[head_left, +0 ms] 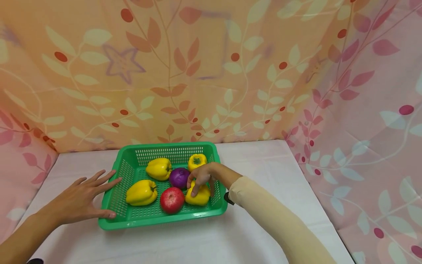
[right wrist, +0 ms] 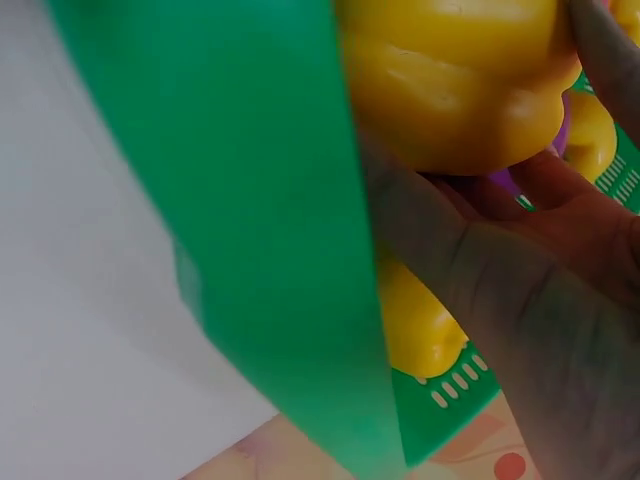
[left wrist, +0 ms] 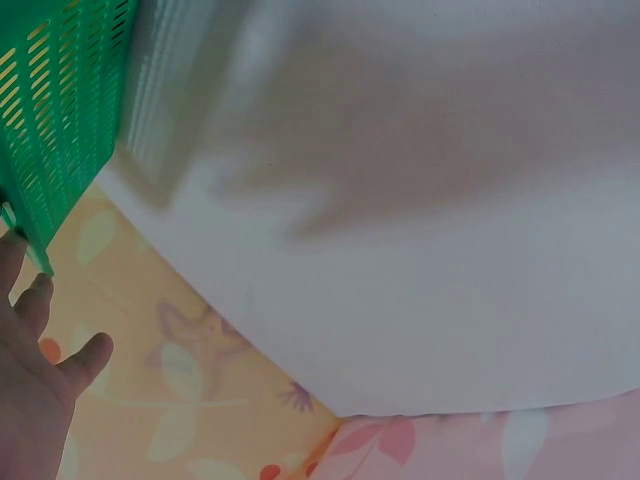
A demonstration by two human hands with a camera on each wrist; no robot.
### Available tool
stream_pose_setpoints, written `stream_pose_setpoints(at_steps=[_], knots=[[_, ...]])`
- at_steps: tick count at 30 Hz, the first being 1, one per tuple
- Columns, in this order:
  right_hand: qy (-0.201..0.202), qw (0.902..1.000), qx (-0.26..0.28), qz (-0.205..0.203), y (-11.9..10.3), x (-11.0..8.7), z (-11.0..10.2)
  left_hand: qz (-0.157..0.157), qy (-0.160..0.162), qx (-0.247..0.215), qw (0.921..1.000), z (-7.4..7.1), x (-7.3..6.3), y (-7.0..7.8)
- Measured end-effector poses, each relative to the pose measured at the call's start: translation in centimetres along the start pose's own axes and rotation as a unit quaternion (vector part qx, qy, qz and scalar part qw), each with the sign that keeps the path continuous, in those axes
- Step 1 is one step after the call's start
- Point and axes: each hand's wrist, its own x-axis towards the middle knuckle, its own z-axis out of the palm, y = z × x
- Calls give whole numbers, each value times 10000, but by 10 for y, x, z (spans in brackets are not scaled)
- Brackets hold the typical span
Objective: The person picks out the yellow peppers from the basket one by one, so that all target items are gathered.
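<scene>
A green plastic basket [head_left: 158,223] holds several yellow bell peppers, a purple round onion-like thing [head_left: 179,178] and a red round fruit [head_left: 172,200], perhaps an apple or pomegranate. My right hand [head_left: 202,176] reaches in from the right and grips the front-right yellow bell pepper [head_left: 197,195]; the right wrist view shows thumb and fingers around this pepper [right wrist: 450,90]. My left hand [head_left: 85,198], fingers spread and mostly straight, touches the basket's left rim. In the left wrist view some fingers of the left hand [left wrist: 40,370] show beside the basket wall [left wrist: 65,130].
Other yellow bell peppers lie in the basket: one at front left [head_left: 141,192], one at back left [head_left: 158,168], one at back right [head_left: 197,160]. A white cloth [head_left: 263,165] covers the table. Patterned fabric [head_left: 197,91] hangs behind and at both sides.
</scene>
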Motion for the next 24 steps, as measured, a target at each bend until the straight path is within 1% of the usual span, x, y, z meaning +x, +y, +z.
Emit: stream_pose_setpoints(at_steps=[3,7,10,14,17,20,21,24], knots=[[35,9998,-128,-124,-3,-5,-2,-3,-10,17,10000,0,0,0],[7,9988,-290,-386,-6,-15,-8,-6,-6,10,10000,0,0,0],[-42,9969,-355,-708,-6,-23,-13,-11,-12,-2,10000,-1,0,1],[11,9913,-303,-1277,-4,-33,-21,-30,-48,10,10000,-2,0,2],[117,9857,-134,-1676,-2,-43,-29,-38,-73,18,10000,-2,0,2],[253,9803,78,-1955,1,-53,-38,-22,-67,24,10000,-2,1,2],[328,9786,166,-2026,3,-56,-42,-15,-58,31,10000,-2,1,2],[723,9711,348,-2247,11,-67,-53,-4,-47,79,10000,-2,1,2]])
